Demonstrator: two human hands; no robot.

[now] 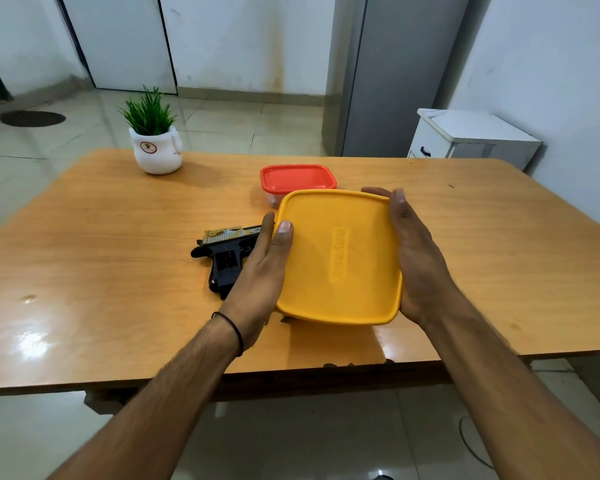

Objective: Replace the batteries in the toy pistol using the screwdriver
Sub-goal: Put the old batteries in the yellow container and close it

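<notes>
While both hands clamp the yellow box [340, 258] at mid-frame, the pistol [224, 259] lies on the table [101, 237] just left of it.

Head view (only view).

Left hand [262, 271]: thumb laid on the box's left rim, fingers straight along the box side. Whether they reach under it is hidden.

Right hand [418, 261]: palm against the right edge, thumb along the rim, fingers bent round the far right corner. The box is held between the two hands and is closed. Its near edge seems slightly off the table, judging by the shadow below it. Not certain.

Pistol: flat on its side, black with a gold-toned slide. The slide axis runs roughly left–right across the frame. The grip points to the lower edge, toward the person. Its right end is covered by the left hand, so I cannot tell which end is the muzzle, nor whether hand and pistol touch.

Red box [298, 178]: just beyond the yellow one, upper centre, closed.

Plant [153, 140]: upper left of the table, well apart.

Screwdriver, batteries: not in view. Judgement: likely inside a box, so opening one comes first. Task barely begun.

Key relation: the pistol is left of both hands, and the left hand is far nearer. A reach for it would fall to the left hand, a short sideways move onto the grip.
</notes>
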